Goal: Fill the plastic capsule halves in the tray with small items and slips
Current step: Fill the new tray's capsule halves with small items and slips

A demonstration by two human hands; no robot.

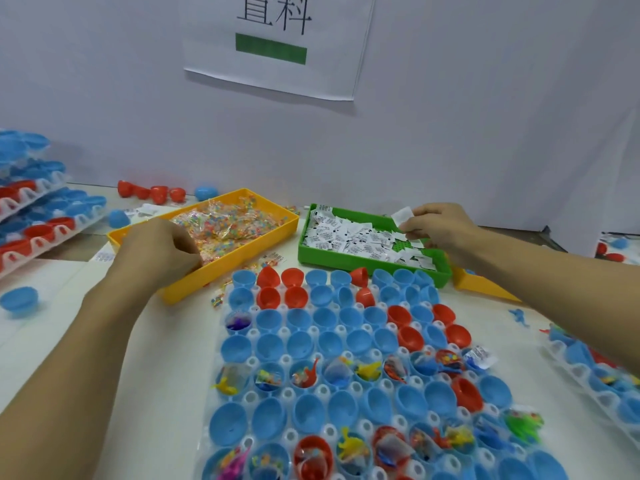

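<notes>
The clear tray of blue and red capsule halves is laid on the white bench, near the viewer and between the two forearms; some halves in the nearer rows are already filled with small toys and packets, while many others are seen bare inside. Beyond it, the left hand is reached into the yellow bin of bead packets, its fingers curled downward among them; what is gripped cannot be told. The right hand is held over the green bin of white slips, with one slip pinched between thumb and fingertips. More trays are stacked at the left edge. Loose capsule halves are scattered near a white wall bearing a printed sheet.
</notes>
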